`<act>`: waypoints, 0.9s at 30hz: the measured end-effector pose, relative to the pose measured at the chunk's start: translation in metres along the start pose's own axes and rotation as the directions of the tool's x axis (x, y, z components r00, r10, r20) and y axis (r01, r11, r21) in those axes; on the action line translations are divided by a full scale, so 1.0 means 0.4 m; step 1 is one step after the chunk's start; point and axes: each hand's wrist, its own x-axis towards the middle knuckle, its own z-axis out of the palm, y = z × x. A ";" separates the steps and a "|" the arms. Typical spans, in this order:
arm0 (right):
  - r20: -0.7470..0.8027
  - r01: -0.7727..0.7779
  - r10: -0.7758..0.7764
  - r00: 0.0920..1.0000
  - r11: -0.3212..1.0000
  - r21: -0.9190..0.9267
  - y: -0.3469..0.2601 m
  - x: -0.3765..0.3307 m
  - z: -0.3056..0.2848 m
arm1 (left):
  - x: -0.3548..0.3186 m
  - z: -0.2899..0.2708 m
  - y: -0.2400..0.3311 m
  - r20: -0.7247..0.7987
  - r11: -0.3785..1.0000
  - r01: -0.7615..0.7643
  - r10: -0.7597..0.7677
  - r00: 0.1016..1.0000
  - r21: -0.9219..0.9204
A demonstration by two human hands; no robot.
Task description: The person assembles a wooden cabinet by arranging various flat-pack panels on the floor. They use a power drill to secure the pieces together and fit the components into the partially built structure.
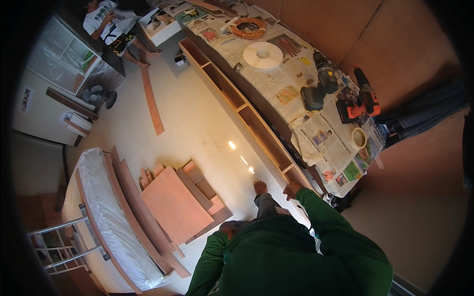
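A long, narrow wooden frame (228,90) with crosspieces forming open compartments runs beside the newspaper-covered table. At its near end is my right hand (292,191), its fingers curled over the edge. My left hand (231,228) hangs low beside my body, close to a stack of wooden panels (177,204); its fingers are blurred and partly hidden. Both of my arms are in green sleeves. My bare foot (260,187) stands on the pale floor between the frame and the stack.
On the newspaper-covered table (281,96) lie two cordless drills (323,74), a white roll (263,55), a tape roll (359,138) and a coiled orange cord (248,28). A plank (151,101) lies ahead. Left are a plastic-wrapped mattress (111,217), a ladder (69,246) and a fan (98,95). Another person (111,27) sits far off.
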 end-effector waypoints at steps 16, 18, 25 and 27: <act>-0.459 0.301 -0.280 0.843 0.953 -0.029 -0.023 -0.133 -0.128 | 0.181 -0.292 0.111 0.133 0.933 -0.334 0.350 0.927 -0.134; -0.275 0.045 0.132 0.952 0.831 0.555 -0.193 -0.220 -0.251 | 0.171 -0.368 0.159 0.141 0.929 -0.238 0.286 0.948 -0.283; -0.955 0.396 0.154 0.254 0.884 0.248 -0.208 -0.347 -0.394 | 0.111 -0.656 0.351 -0.281 0.978 0.025 0.035 0.959 0.207; -0.963 0.318 0.264 0.050 0.910 0.265 -0.197 -0.376 -0.437 | 0.109 -0.747 0.373 -0.503 0.962 0.037 0.108 0.857 0.270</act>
